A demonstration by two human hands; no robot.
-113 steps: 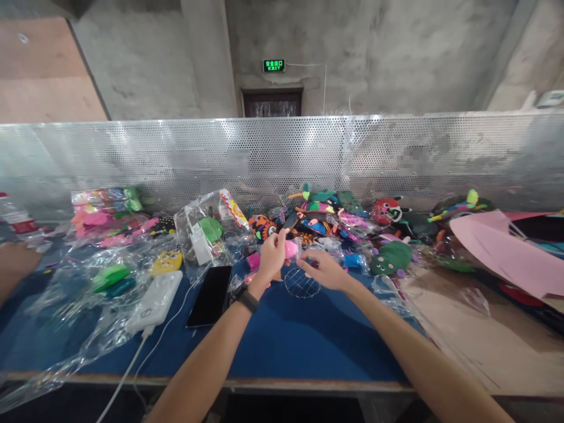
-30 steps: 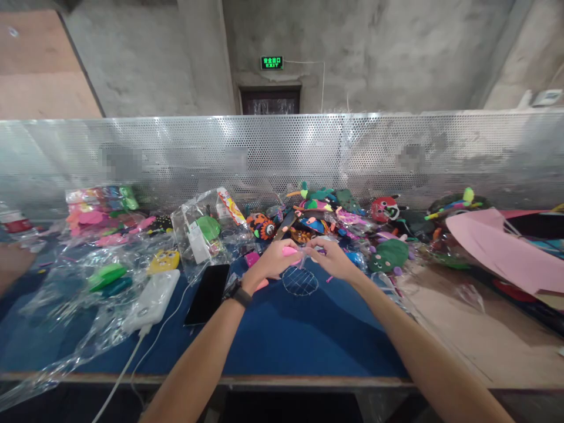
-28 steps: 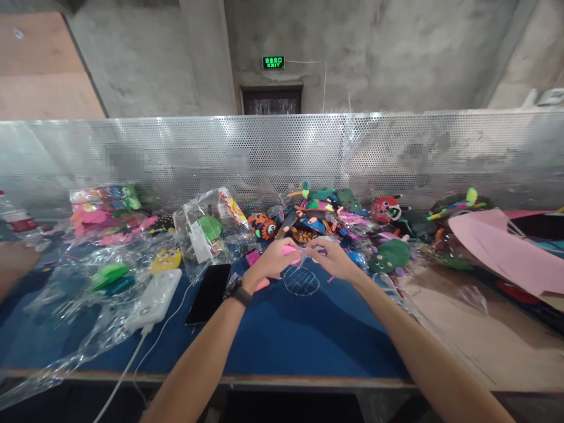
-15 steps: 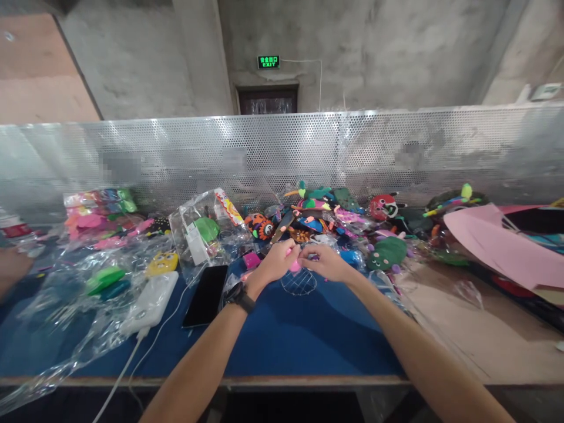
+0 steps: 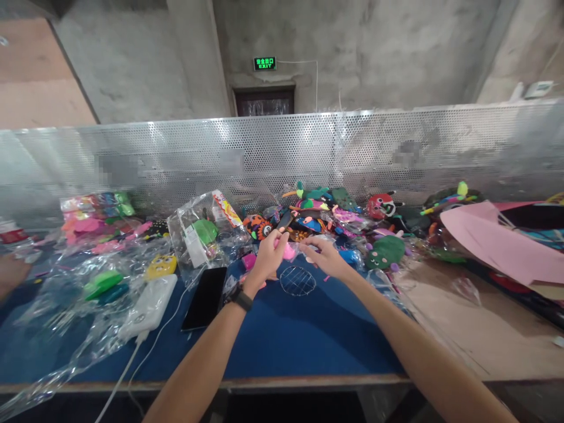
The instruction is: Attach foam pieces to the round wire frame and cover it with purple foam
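My left hand (image 5: 267, 257) is raised over the blue mat (image 5: 282, 335), its fingers closed on a small pink piece (image 5: 288, 251). A black band sits on that wrist. Just to the right, my right hand (image 5: 321, 256) has its fingertips pinched together close to the pink piece; whether anything is in them I cannot make out. A round wire grid (image 5: 298, 281) lies flat on the mat directly below both hands. Behind them is a heap of colourful felt toys (image 5: 335, 214).
A black phone (image 5: 205, 289) and a white power bank (image 5: 147, 298) with a cable lie left of my hands. Clear plastic bags (image 5: 205, 232) with coloured parts cover the left side. Pink sheets (image 5: 497, 244) lie at right. A perforated metal panel (image 5: 282, 153) closes the back. Another person's hand (image 5: 11, 273) shows at far left.
My hands were pressed together low over the wire grid. They have lifted a little and drawn slightly apart, the left still on the pink piece.
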